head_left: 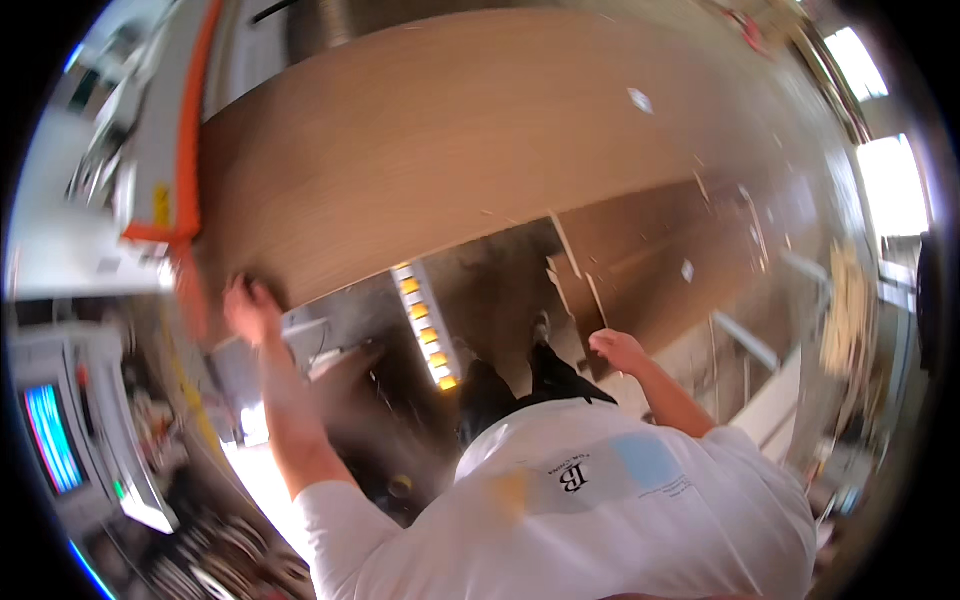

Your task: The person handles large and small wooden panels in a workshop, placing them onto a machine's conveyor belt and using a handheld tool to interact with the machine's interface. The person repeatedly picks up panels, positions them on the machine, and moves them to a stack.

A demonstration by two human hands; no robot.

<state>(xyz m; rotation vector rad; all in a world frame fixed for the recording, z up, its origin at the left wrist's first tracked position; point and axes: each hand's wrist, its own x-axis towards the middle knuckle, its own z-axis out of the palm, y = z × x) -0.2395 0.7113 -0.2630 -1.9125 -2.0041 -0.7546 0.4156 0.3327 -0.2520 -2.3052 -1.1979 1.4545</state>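
Observation:
A long brown board (420,150) stretches across in front of me. At its near left corner is my left hand (252,310), its fingers bent over the edge and smeared by motion. A dark patch shows beside those fingers; I cannot tell whether it is a shadow or a small object. My right hand (618,352) is closed, with the fingers curled, close to the near edge of a second brown board (650,240). Whatever that hand may hold is hidden. Thin pale strips (565,245) lie at the second board's left end.
An orange-edged machine (190,130) stands along the left end of the long board. Lower left is a lit screen (52,438). A strip with yellow and white blocks (425,325) runs below the board, near my legs. Pale wooden strips (845,310) stand at the right.

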